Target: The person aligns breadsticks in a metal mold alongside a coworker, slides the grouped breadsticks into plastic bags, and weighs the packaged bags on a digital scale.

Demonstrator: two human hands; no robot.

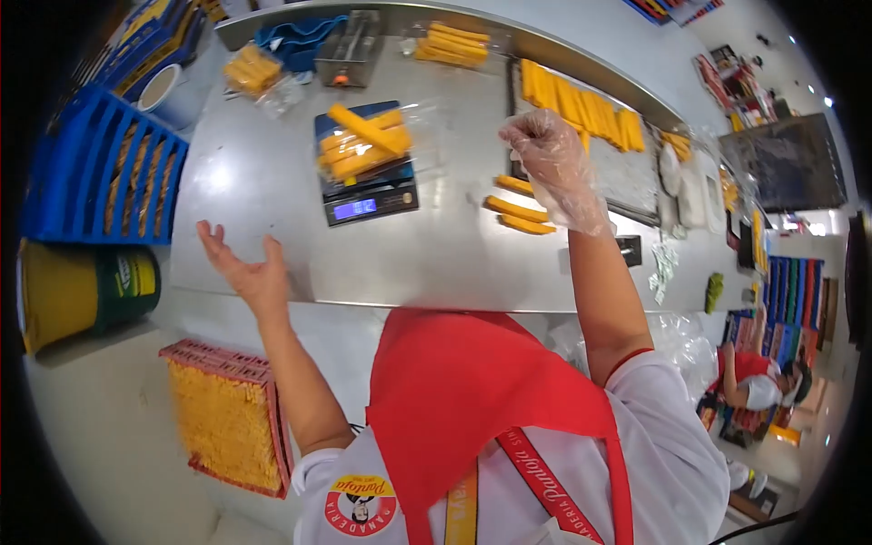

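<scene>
My left hand [243, 270] is bare and hangs over the table's near left part, its fingers spread and holding nothing. My right hand [549, 163], in a clear plastic glove, is closed with the fingertips pinched together; whatever is in them, if anything, is hidden. Under and beside it lie several loose yellow bread sticks [518, 207]. Between my hands stands a black digital scale [392, 200] with a lit blue display. A clear bag of yellow sticks [359, 156] rests on the scale, one stick lying slantwise on top.
A tray [627, 173] holds a row of yellow sticks at right. Bagged sticks [452, 45], another bag [252, 71] and a metal tin [350, 50] lie along the far side. Blue crates [68, 182] and a bucket [64, 295] stand left. Another person [758, 386] is far right.
</scene>
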